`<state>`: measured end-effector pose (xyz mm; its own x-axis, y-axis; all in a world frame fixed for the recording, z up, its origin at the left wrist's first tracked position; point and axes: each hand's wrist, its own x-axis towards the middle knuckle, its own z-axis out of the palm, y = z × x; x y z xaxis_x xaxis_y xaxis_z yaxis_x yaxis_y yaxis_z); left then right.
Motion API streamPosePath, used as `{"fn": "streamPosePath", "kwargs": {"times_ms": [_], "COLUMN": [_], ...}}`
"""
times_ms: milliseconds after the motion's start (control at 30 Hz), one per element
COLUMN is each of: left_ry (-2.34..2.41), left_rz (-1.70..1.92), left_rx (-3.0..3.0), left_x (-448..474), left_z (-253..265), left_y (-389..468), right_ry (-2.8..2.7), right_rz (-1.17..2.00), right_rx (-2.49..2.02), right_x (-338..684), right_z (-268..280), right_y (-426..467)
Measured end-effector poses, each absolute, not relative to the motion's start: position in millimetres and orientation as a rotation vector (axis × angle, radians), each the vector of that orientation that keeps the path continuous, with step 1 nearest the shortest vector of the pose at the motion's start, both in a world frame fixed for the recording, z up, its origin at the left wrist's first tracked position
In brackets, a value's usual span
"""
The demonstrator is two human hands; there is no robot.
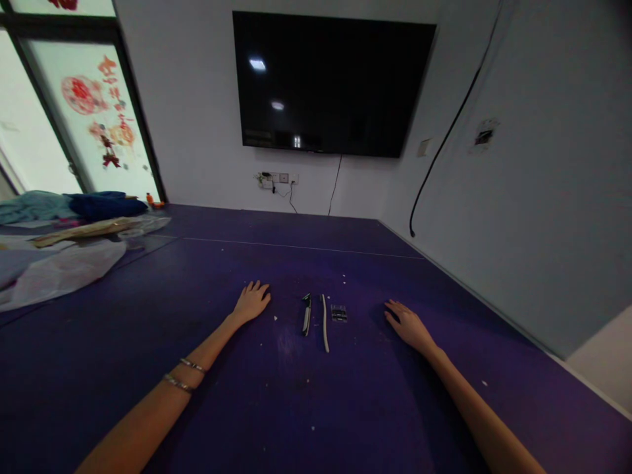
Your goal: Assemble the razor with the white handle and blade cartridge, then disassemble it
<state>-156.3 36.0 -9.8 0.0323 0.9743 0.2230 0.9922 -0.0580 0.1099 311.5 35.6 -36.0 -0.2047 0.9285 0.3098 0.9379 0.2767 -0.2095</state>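
My left hand (251,302) lies flat on the purple tabletop (222,408) with its fingers spread, holding nothing. My right hand (406,323) rests on the same surface at the right, fingers stretched out and nothing in them. Between the hands lies a razor (307,316), its dark head pointing away from me, nearest to my left hand. To its right is a thin, pale, slightly bent stick (324,324), possibly a toothbrush. A small clear plastic case (339,313) with dark parts inside sits just right of the stick, apart from my right hand.
Plastic bags (69,270) and folded cloths (108,205) are piled at the far left. A black cable (444,138) hangs down the right wall to near the table edge. A television (336,85) is mounted on the back wall above several sockets. White specks are scattered about the tabletop.
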Motion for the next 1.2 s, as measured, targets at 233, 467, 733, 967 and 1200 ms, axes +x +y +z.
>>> {"fn": "streamPosePath", "kwargs": {"times_ms": [233,467,733,967,1200], "left_ry": [-2.011,-2.016,-2.190,-2.353,-2.758], "left_rz": [-0.618,-0.512,-0.267,-0.503,-1.073], "left_rx": [-2.091,-2.373,-2.437,-2.460,-2.615], "left_x": [-139.5,-77.3,-26.6,-24.1,-51.2], "left_z": [11.1,41.7,35.1,26.3,39.8], "left_y": [26.8,2.4,-1.0,8.2,32.4], "right_ry": [-2.179,-2.172,-2.162,-2.154,-2.192], "right_rz": [-0.045,-0.031,-0.044,-0.048,-0.081], "right_rx": [-1.696,-1.703,-1.672,-1.658,-1.665], "right_x": [309.8,308.5,309.6,310.0,308.2], "right_z": [-33.0,-31.4,-32.5,-34.2,-30.7], "right_y": [34.7,32.6,33.1,34.0,31.7]}}
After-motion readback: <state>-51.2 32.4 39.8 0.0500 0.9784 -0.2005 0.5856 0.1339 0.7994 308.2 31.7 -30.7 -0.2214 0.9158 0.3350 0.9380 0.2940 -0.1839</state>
